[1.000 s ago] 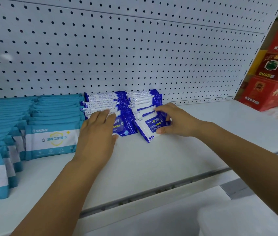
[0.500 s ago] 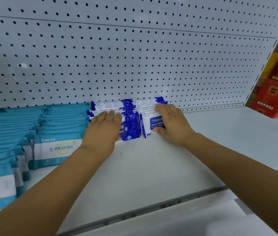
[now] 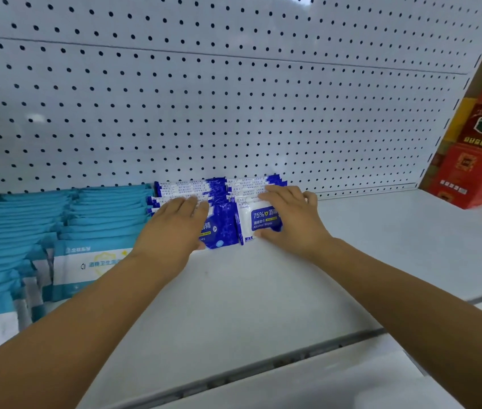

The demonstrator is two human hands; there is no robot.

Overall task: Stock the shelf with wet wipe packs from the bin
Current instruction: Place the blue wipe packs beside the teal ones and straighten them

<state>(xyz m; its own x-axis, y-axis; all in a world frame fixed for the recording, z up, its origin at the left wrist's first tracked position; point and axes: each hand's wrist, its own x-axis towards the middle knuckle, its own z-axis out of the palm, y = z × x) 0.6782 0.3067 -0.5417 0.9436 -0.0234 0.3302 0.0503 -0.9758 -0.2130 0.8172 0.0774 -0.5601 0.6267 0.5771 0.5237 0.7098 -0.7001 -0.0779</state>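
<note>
Head view: both forearms reach forward over the white shelf (image 3: 263, 296) to the blue packs (image 3: 225, 222), which stand on edge in two rows side by side against the pegboard (image 3: 233, 113); the left hand (image 3: 174, 228) lies palm down on the left row, fingers straight and close together, tips resting on the pack tops, holding nothing; the right hand (image 3: 292, 222) covers the right end of the right row, fingers nearly straight across the tops, thumb laid against the lower edge of the front pack, pressing rather than gripping; that front pack faces outward, its label readable; teal packs (image 3: 101, 214) fill the shelf just left of the blue ones; red boxes (image 3: 475, 163) stand at the far right.
</note>
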